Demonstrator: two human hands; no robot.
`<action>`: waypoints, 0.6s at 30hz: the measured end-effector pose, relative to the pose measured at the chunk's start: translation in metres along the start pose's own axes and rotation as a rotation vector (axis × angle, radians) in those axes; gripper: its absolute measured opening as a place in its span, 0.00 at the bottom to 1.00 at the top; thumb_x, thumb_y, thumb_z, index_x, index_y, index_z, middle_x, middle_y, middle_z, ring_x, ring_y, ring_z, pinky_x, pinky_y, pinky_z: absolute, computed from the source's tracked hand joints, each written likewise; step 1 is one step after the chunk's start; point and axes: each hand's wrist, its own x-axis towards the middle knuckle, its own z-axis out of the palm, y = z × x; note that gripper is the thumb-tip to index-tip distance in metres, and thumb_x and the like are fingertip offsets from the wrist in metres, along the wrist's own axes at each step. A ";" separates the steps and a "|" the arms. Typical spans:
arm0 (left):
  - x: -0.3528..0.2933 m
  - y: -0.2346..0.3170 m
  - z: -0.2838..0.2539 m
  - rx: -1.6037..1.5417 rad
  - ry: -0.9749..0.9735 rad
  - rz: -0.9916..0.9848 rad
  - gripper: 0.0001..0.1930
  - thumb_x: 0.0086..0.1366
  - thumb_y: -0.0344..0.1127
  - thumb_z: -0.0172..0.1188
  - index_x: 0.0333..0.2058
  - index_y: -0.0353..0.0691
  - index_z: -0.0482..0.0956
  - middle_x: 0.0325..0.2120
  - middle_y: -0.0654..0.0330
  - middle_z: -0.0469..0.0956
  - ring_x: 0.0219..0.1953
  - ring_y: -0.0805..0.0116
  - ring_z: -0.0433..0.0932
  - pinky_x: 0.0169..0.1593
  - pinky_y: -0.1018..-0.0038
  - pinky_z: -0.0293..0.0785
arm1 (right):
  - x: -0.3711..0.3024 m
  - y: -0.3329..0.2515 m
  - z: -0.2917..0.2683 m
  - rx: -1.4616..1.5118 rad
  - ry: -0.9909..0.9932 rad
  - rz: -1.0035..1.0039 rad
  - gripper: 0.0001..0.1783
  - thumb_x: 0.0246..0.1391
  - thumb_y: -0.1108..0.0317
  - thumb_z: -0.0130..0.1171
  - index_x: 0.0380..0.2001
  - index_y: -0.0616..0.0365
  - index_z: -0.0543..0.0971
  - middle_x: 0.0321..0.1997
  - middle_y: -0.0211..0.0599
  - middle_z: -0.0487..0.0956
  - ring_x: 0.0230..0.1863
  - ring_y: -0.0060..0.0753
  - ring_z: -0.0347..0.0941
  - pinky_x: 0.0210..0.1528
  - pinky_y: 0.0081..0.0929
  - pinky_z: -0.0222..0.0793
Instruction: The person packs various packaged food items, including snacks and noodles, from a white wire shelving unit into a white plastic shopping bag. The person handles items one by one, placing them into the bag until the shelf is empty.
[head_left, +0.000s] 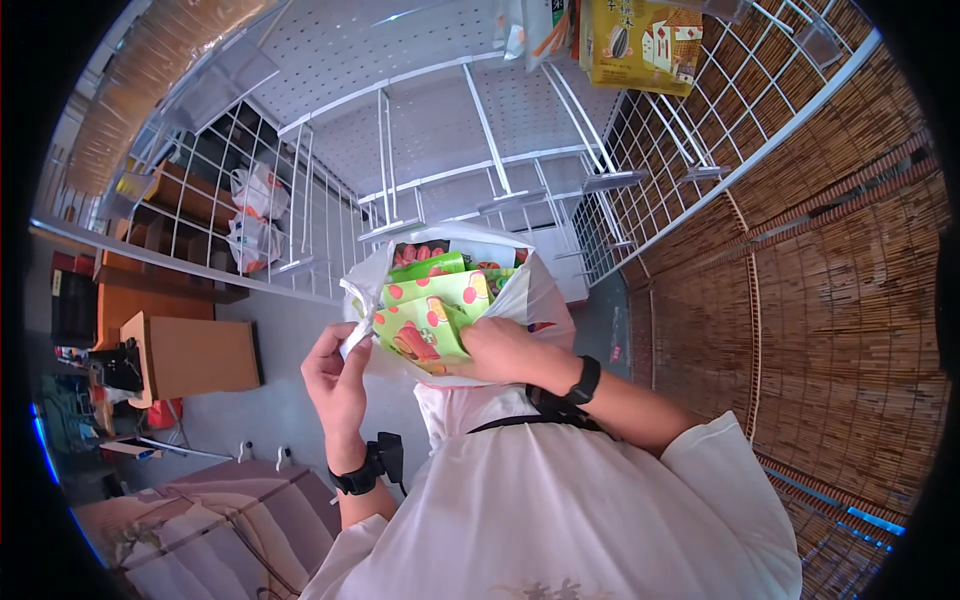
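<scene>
In front of my body, a white plastic carrier bag (540,297) gapes at the top, full of packets. My left hand (335,380) is closed in a pinch on the bag's left rim. Reaching in over the right side, my right hand (503,350) rests against a light green packet (420,345) with red and pink fruit-like prints; its fingers are hidden by the packet and the bag. Behind that packet stand a plainer bright green packet (428,266) and a dark one with red round shapes (421,252).
White wire grid panels (740,110) with long hooks surround a pale perforated back panel (430,115). Yellow packets (645,45) hang at the upper right. A bamboo blind (820,330) covers the right side. At left are a cardboard box (200,355) and white bags (258,215).
</scene>
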 end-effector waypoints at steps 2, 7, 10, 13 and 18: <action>0.000 0.000 0.001 0.220 -0.002 0.201 0.05 0.58 0.22 0.55 0.34 0.29 0.75 0.28 0.63 0.76 0.28 0.79 0.70 0.34 0.83 0.64 | -0.011 0.006 -0.017 0.279 0.089 -0.042 0.21 0.45 0.56 0.65 0.20 0.65 0.75 0.16 0.41 0.75 0.20 0.39 0.75 0.24 0.32 0.68; -0.008 0.008 0.025 -0.304 -0.264 -0.366 0.09 0.55 0.22 0.55 0.36 0.27 0.75 0.26 0.59 0.77 0.36 0.73 0.73 0.41 0.77 0.67 | -0.052 0.021 -0.060 0.946 0.150 0.135 0.13 0.49 0.64 0.62 0.22 0.62 0.72 0.19 0.26 0.71 0.20 0.15 0.65 0.22 0.22 0.60; -0.014 -0.001 0.037 -0.140 -0.463 -0.325 0.08 0.59 0.25 0.55 0.37 0.28 0.76 0.22 0.60 0.78 0.31 0.73 0.74 0.39 0.77 0.69 | -0.075 0.029 -0.065 1.314 0.208 0.112 0.08 0.51 0.67 0.58 0.27 0.60 0.72 0.21 0.25 0.70 0.22 0.15 0.63 0.24 0.19 0.58; -0.015 0.018 0.032 -0.027 -0.419 -0.183 0.08 0.61 0.22 0.53 0.39 0.28 0.75 0.22 0.59 0.76 0.25 0.75 0.74 0.33 0.78 0.69 | -0.093 0.025 -0.071 1.370 0.371 0.069 0.08 0.51 0.66 0.56 0.27 0.60 0.71 0.22 0.26 0.69 0.23 0.16 0.63 0.26 0.17 0.57; 0.001 0.035 -0.011 -0.184 -0.274 -0.213 0.11 0.62 0.25 0.53 0.42 0.26 0.75 0.20 0.59 0.76 0.25 0.73 0.74 0.35 0.77 0.69 | -0.105 0.016 -0.069 1.552 0.357 -0.026 0.10 0.51 0.66 0.54 0.33 0.62 0.70 0.22 0.27 0.68 0.23 0.17 0.61 0.27 0.17 0.55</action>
